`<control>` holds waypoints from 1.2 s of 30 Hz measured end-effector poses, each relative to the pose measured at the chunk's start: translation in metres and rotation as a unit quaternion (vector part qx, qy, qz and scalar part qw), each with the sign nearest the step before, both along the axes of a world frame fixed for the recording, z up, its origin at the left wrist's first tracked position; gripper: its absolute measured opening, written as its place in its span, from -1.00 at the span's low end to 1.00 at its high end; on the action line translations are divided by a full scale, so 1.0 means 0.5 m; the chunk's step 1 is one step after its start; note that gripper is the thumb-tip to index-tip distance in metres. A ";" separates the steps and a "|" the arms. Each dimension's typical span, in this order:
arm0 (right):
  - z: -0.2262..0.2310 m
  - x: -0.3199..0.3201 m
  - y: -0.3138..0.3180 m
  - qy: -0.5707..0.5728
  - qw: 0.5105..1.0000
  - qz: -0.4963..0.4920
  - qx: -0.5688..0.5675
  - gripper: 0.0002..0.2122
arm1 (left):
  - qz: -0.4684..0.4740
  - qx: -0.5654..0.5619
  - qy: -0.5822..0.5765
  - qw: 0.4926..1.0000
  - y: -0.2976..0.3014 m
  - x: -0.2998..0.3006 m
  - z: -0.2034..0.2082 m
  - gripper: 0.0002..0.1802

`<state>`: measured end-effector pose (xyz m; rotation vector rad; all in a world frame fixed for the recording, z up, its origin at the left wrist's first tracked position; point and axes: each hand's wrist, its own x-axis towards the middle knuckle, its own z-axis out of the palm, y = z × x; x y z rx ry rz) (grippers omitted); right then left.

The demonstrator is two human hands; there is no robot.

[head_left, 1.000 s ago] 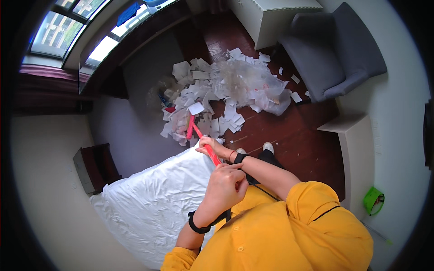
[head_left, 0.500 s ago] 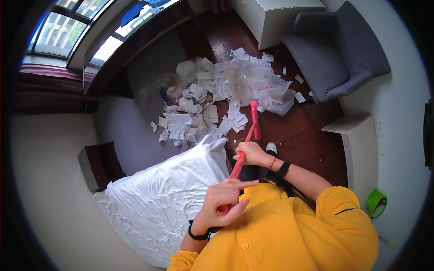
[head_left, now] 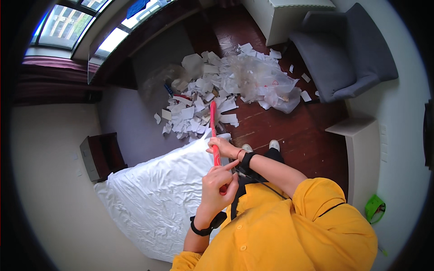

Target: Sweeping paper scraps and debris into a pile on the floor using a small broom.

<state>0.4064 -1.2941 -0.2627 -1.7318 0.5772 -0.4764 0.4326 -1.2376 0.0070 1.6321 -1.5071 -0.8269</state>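
Observation:
A long red broom [head_left: 213,124] is in both my hands, its far end over the near edge of a heap of torn white paper [head_left: 199,97]. Its bristles cannot be made out. My left hand [head_left: 216,186] is closed around the top of the handle, with the index finger stretched out. Farther down, my right hand [head_left: 221,148] wraps around the shaft, above the corner of a bed with a white sheet [head_left: 153,194]. Crumpled clear plastic bags [head_left: 271,83] lie over the right part of the heap.
A grey armchair [head_left: 343,54] stands at the right, by a white cabinet [head_left: 298,18]. Nearer are a low white unit [head_left: 359,144] and a green basket [head_left: 375,207]. A dark nightstand [head_left: 104,156] is beyond the bed at left. Paper scraps [head_left: 306,95] lie near the chair.
The broom's far end and my right hand have swung left, toward the bed corner and paper heap. Paper that lay at the heap's near right has shifted left. Both hands keep their hold.

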 end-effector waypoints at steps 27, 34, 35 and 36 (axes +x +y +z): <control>0.131 -0.056 0.003 0.042 0.996 0.012 -0.072 -0.78 | -0.171 0.017 0.093 0.981 0.027 0.039 0.111 -0.59; 0.064 -0.164 0.030 0.216 0.975 0.045 -0.038 -0.76 | -0.142 0.066 0.212 0.965 0.027 0.063 0.028 -0.63; 0.043 -0.159 0.035 0.182 0.982 0.032 -0.043 -0.76 | -0.147 0.071 0.185 0.969 0.028 0.055 0.013 -0.63; 0.025 -0.153 0.039 0.163 0.986 0.024 -0.041 -0.77 | -0.151 0.074 0.166 0.972 0.027 0.047 0.001 -0.64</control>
